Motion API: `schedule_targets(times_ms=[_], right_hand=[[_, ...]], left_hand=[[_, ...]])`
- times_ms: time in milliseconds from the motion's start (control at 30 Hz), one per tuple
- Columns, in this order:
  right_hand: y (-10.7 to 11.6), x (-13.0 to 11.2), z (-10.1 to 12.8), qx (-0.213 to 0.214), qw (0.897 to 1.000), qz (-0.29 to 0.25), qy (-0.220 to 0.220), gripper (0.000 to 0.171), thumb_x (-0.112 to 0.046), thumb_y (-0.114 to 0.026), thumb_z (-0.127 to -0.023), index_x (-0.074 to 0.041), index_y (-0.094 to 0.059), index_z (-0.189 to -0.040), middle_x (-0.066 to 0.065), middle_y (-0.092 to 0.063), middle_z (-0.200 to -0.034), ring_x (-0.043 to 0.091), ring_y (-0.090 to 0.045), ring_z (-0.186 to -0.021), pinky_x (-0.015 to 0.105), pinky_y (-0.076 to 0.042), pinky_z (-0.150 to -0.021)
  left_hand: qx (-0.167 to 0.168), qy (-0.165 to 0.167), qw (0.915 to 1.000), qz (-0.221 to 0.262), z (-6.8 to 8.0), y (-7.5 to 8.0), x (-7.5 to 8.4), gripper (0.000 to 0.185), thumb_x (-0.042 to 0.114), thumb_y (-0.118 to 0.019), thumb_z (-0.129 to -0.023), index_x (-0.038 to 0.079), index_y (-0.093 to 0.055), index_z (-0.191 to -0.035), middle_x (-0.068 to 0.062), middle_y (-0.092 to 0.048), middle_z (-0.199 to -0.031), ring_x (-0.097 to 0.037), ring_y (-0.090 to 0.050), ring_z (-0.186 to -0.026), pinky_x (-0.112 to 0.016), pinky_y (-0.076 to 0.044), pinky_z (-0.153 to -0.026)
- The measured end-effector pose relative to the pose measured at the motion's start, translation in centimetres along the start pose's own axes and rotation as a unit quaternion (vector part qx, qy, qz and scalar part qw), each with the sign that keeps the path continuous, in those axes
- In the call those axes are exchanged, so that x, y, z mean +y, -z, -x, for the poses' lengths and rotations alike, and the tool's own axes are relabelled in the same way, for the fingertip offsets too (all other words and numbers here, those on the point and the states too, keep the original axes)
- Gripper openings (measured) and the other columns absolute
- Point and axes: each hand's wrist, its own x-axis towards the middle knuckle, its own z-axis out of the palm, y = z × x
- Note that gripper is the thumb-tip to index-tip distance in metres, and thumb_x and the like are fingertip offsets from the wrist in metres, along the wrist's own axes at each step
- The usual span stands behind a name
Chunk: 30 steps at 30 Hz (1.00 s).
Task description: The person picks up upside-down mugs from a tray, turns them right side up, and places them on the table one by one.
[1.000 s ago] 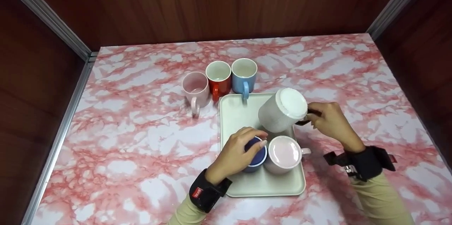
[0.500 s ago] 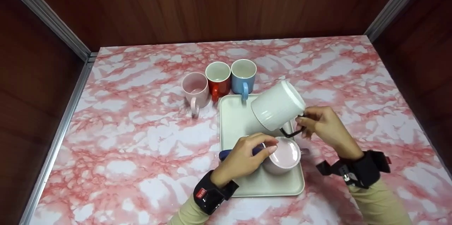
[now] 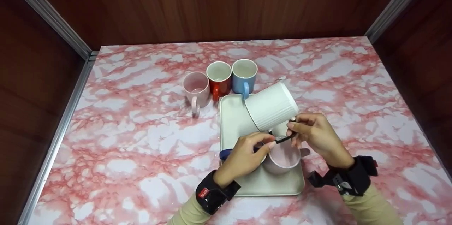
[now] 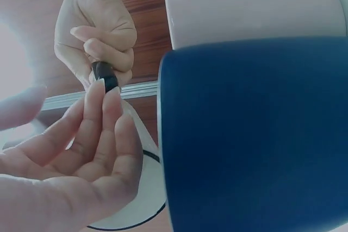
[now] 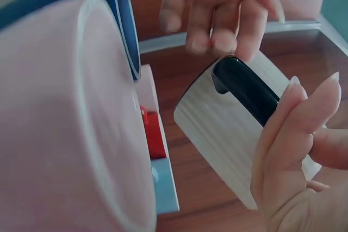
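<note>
White mug: the white mug [image 3: 271,106] hangs tilted just right of the frame's centre, its base toward the upper right and its mouth toward the lower left, over the upper part of the tray in the head view
Right hand: the right hand [image 3: 317,138], at right of centre, pinches the white mug's black handle [image 5: 247,88] between thumb and fingers
Left hand: the left hand [image 3: 243,156], below centre, has its fingers loosely extended and its thumb apart, the fingertips at the free end of the black handle
Tray: the pale tray [image 3: 229,112] lies in the lower middle of the frame, partly hidden by hands and mugs
Mugs on tray: a pale pink mug [image 3: 282,165] sits near the tray's right edge, just beside a navy mug [image 4: 255,134] mostly covered by the left hand in the head view
Row of three: a pink mug [image 3: 195,87], a red mug [image 3: 220,86] and a light blue mug [image 3: 243,81] stand upright from left to right above the tray, handles toward the bottom of the frame
Counter: the red-and-white marbled counter [image 3: 141,122] carries everything, with dark wood panels [image 3: 229,6] behind
</note>
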Motion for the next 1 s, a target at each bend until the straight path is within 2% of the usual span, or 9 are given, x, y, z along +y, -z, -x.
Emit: schedule_targets(times_ms=[100,267,400,500,567,667,800,900,1000], right_hand=[[-0.3,0.1,0.2,0.008,1.000,-0.021,-0.003,0.016,0.001,-0.059,-0.086,0.015,-0.055,-0.079,0.014,-0.060,-0.069,0.018,-0.056,-0.047,0.025,-0.046,-0.042],[-0.9,0.2,0.4,0.045,0.997,-0.056,-0.026,0.011,0.000,-0.059,-0.086,0.007,-0.058,-0.077,0.013,-0.060,-0.068,0.017,-0.056,-0.048,0.023,-0.045,-0.042],[-1.4,0.3,0.6,0.057,0.991,-0.108,-0.048,0.009,0.002,-0.057,-0.086,0.003,-0.059,-0.078,0.011,-0.060,-0.068,0.017,-0.056,-0.048,0.023,-0.045,-0.042],[-1.9,0.5,0.7,0.061,0.987,-0.139,-0.057,0.007,0.004,-0.055,-0.086,0.004,-0.060,-0.081,0.010,-0.061,-0.067,0.016,-0.057,-0.048,0.022,-0.044,-0.042],[-2.3,0.7,0.8,0.062,0.985,-0.153,-0.056,0.008,0.005,-0.053,-0.086,0.004,-0.060,-0.081,0.011,-0.061,-0.068,0.016,-0.057,-0.049,0.022,-0.044,-0.043],[-2.7,1.0,0.8,0.066,0.982,-0.170,-0.049,0.012,0.006,-0.051,-0.087,0.003,-0.059,-0.080,0.011,-0.061,-0.069,0.016,-0.056,-0.048,0.021,-0.043,-0.043],[-3.3,1.5,0.7,0.066,0.977,-0.199,-0.042,0.017,0.008,-0.046,-0.089,0.002,-0.059,-0.079,0.011,-0.061,-0.069,0.015,-0.056,-0.048,0.020,-0.044,-0.043],[-3.5,1.8,0.7,0.060,0.973,-0.220,-0.041,0.020,0.009,-0.043,-0.089,0.002,-0.060,-0.080,0.011,-0.062,-0.069,0.015,-0.057,-0.049,0.020,-0.045,-0.044],[-3.8,2.0,0.6,0.063,0.970,-0.230,-0.047,0.021,0.009,-0.042,-0.090,0.003,-0.060,-0.080,0.011,-0.062,-0.070,0.014,-0.057,-0.049,0.020,-0.045,-0.045]], left_hand=[[0.017,0.012,0.9998,0.007,0.0,-0.1,-0.1,0.020,0.016,-0.055,-0.092,0.001,-0.065,-0.101,-0.006,-0.065,-0.098,-0.010,-0.059,-0.087,-0.020,-0.046,-0.077],[0.044,0.043,0.9979,0.020,0.0,-0.2,-0.3,0.019,0.019,-0.056,-0.092,0.002,-0.065,-0.092,-0.004,-0.066,-0.087,-0.008,-0.060,-0.078,-0.021,-0.047,-0.073],[0.063,0.064,0.9954,0.033,-0.1,-0.3,-0.3,0.020,0.018,-0.057,-0.091,0.000,-0.065,-0.091,-0.005,-0.067,-0.082,-0.009,-0.062,-0.075,-0.020,-0.048,-0.071],[0.071,0.082,0.9917,0.069,-0.2,-0.5,-0.3,0.021,0.016,-0.057,-0.090,-0.003,-0.064,-0.094,-0.009,-0.067,-0.082,-0.014,-0.064,-0.076,-0.021,-0.049,-0.070],[0.072,0.099,0.9854,0.118,-0.3,-0.6,-0.3,0.022,0.014,-0.057,-0.090,-0.007,-0.061,-0.096,-0.014,-0.066,-0.084,-0.021,-0.065,-0.078,-0.024,-0.051,-0.070],[0.085,0.129,0.9650,0.212,-0.4,-0.8,-0.2,0.023,0.010,-0.055,-0.091,-0.012,-0.058,-0.098,-0.019,-0.065,-0.087,-0.028,-0.064,-0.080,-0.032,-0.052,-0.073],[0.120,0.158,0.9250,0.324,-0.5,-1.1,-0.1,0.021,0.005,-0.053,-0.091,-0.015,-0.054,-0.099,-0.018,-0.064,-0.087,-0.024,-0.064,-0.079,-0.039,-0.050,-0.077],[0.142,0.169,0.8991,0.378,-0.5,-1.2,0.0,0.020,0.004,-0.052,-0.091,-0.014,-0.053,-0.100,-0.012,-0.064,-0.085,-0.016,-0.062,-0.078,-0.038,-0.049,-0.079],[0.152,0.181,0.8734,0.425,-0.4,-1.2,0.1,0.019,0.003,-0.050,-0.092,-0.012,-0.054,-0.101,-0.007,-0.063,-0.084,-0.014,-0.060,-0.080,-0.035,-0.049,-0.079]])
